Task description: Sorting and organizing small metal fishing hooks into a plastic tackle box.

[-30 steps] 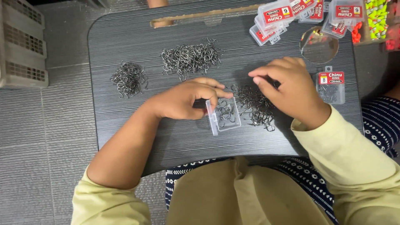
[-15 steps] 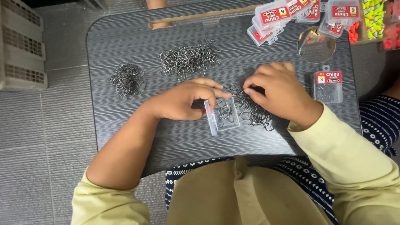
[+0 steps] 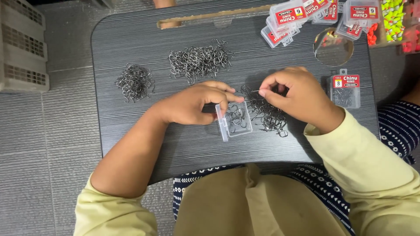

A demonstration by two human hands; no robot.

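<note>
A dark lap table [image 3: 131, 131] carries three heaps of small metal fish hooks. My left hand [image 3: 192, 104] rests on the table and holds a small clear plastic box [image 3: 236, 122] by its left edge, lid open, a few hooks inside. My right hand [image 3: 297, 97] hovers just above the nearest hook heap [image 3: 269, 114], thumb and forefinger pinched on a single hook. A bigger heap [image 3: 199, 61] lies at the middle back. A smaller heap [image 3: 134, 81] sits to the left.
Closed clear boxes with red labels [image 3: 291, 19] are stacked at the back right. One more labelled box [image 3: 345, 91] lies by my right wrist, and a round clear lid [image 3: 333, 47] lies behind it. Coloured floats [image 3: 391, 17] sit at the far right; a pale crate [image 3: 22, 48] stands left.
My right hand has lifted slightly off the nearest heap with a hook pinched in its fingertips. My left hand and the clear box have stayed put.
</note>
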